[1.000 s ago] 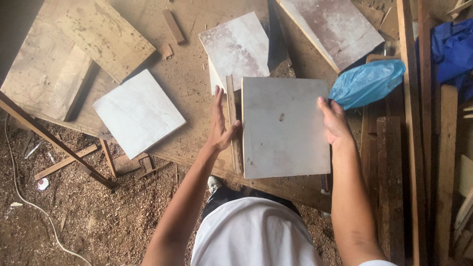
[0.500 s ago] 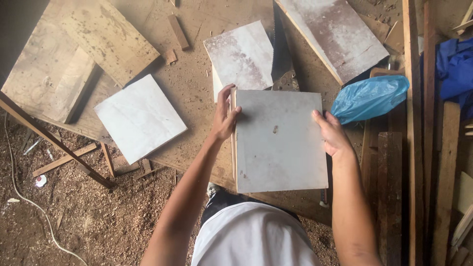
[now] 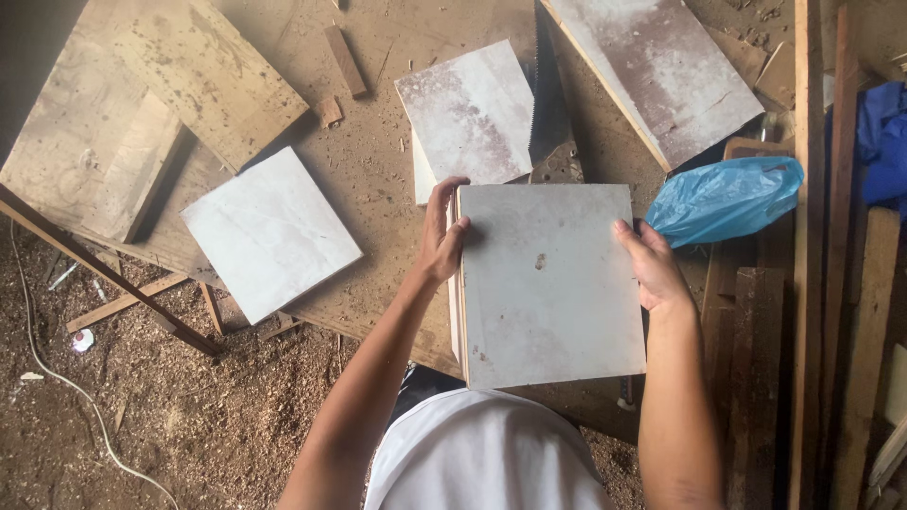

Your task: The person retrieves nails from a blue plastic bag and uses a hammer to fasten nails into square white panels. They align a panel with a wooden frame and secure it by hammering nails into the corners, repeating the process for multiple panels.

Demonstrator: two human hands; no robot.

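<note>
- Sawdust everywhere on the floor [image 3: 170, 416], and a dusty wooden counter [image 3: 378, 170] runs across the top of the view with offcuts all over it.
- I've got both hands on a square grey-white panel [image 3: 548, 283], held flat and face up just above the counter's near edge.
- Left hand [image 3: 442, 236] is curled around the left edge, fingers over the upper corner, thumb on top. Right hand [image 3: 652, 264] is clamped on the right edge. Gripping opposite sides looks like the steady way to keep it level.
- It's nearly square, so not much of a long axis; slightly taller than wide, that side pointing away from me.
- Looks like a second board sits under it on the left, can't say for sure.
- Nearby: another pale panel [image 3: 269, 231] to the left, a blotchy one [image 3: 468, 113] just beyond, a blue plastic bag [image 3: 727, 198] on the right.
</note>
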